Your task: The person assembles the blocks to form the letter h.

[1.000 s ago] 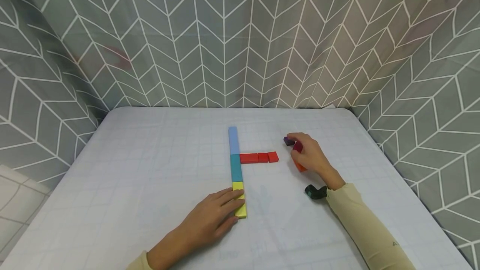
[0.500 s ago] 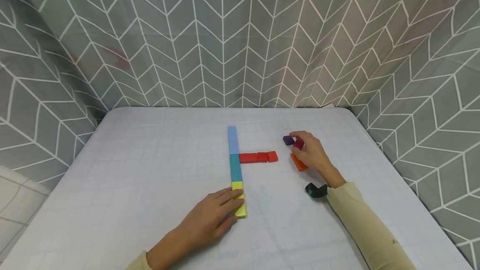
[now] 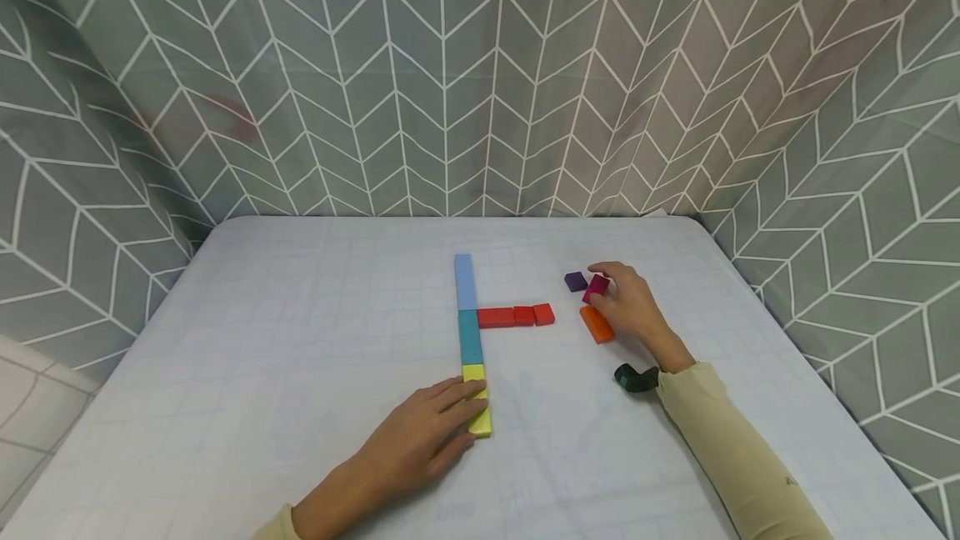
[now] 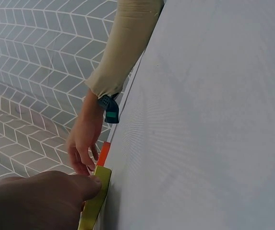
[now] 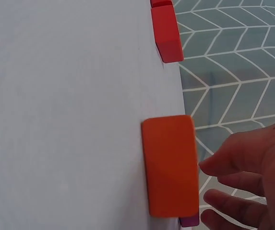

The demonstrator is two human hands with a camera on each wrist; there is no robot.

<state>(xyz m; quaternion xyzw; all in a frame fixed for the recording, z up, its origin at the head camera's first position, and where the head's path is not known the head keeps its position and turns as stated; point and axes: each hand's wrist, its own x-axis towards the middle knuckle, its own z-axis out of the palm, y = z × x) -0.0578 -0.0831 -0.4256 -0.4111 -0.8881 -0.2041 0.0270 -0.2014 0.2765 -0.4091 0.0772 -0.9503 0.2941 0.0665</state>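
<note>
My left hand point(image 3: 412, 432) rests with its fingers across the yellow block point(image 3: 481, 422), the near end of an upright row. A teal block point(image 3: 470, 337) and a light blue block point(image 3: 466, 282) continue that row. In the left wrist view, the thumb touches the yellow block. My right hand point(image 3: 630, 302) has its thumb and fingers spread around a magenta block point(image 3: 597, 287); the right wrist view shows a gap between the fingertips. Beside it lie a purple block point(image 3: 576, 281) and an orange block point(image 3: 597, 325), which fills much of the right wrist view.
Three red blocks point(image 3: 497, 318) form a side row reaching right from the teal block. A dark curved piece point(image 3: 636, 378) sits at the right wrist by the sleeve point(image 3: 735, 448). The white table point(image 3: 262, 315) is enclosed by a grey chevron curtain point(image 3: 450, 73).
My right hand has drawn slightly to the right and its fingers have spread, uncovering more of the magenta, purple and orange blocks. My left hand stays on the yellow block.
</note>
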